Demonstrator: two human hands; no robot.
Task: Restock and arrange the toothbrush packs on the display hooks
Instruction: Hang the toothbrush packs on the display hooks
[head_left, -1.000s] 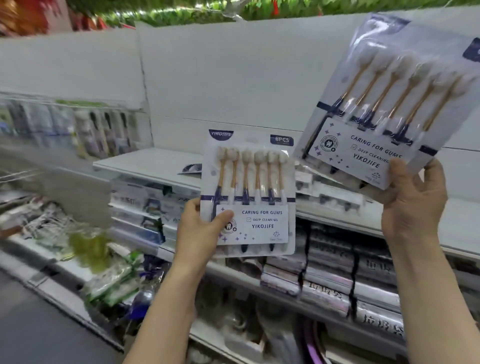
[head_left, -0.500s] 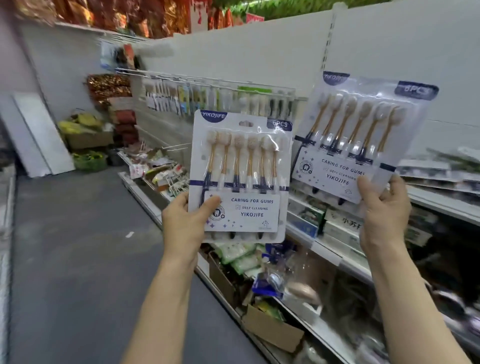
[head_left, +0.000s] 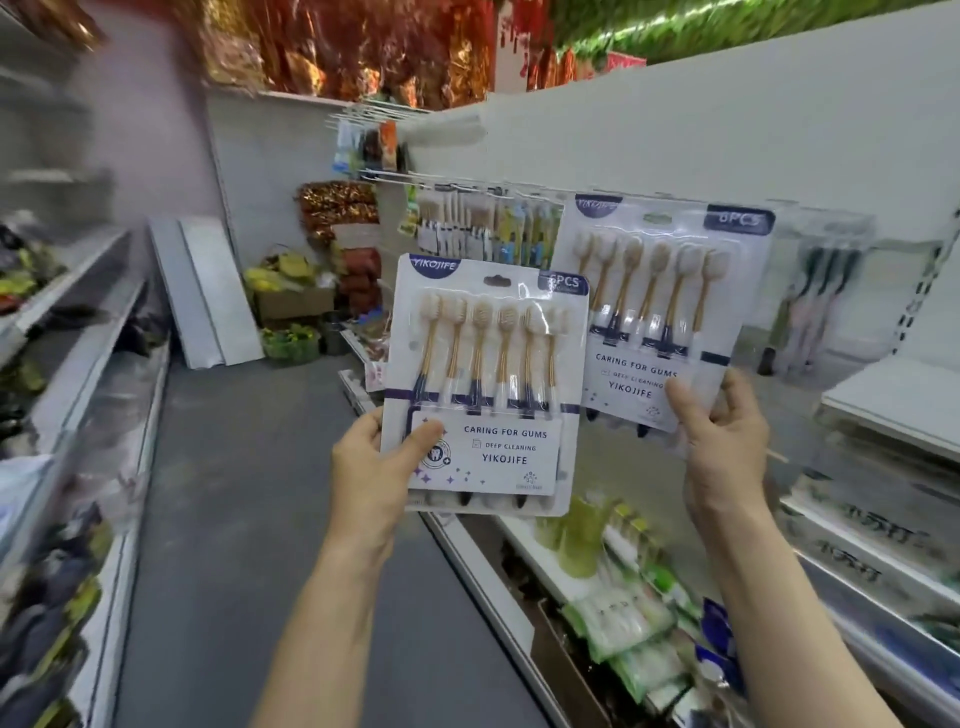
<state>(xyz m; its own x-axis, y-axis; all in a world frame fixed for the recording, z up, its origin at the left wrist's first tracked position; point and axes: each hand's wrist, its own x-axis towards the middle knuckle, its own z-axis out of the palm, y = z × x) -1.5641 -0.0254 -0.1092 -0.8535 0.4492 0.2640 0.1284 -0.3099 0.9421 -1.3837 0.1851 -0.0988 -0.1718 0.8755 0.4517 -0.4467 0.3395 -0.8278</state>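
Clear-plastic toothbrush pack (head_left: 485, 384) sits in my left hand (head_left: 371, 467), thumb pinching its lower left corner. My right hand (head_left: 724, 447) has its grip closed on a second pack (head_left: 660, 312), thumb on the lower edge, held higher and further right. Beyond both grips, hanging packs (head_left: 483, 223) line the display hooks (head_left: 415, 179).

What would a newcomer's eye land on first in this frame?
Two matching six-brush toothbrush packs held up mid-frame: the left hand grips the nearer pack by its lower left corner, the right hand holds the farther pack beside it. Behind them, a row of hanging packs lines the white shelf wall, with red-gold decorations overhead.
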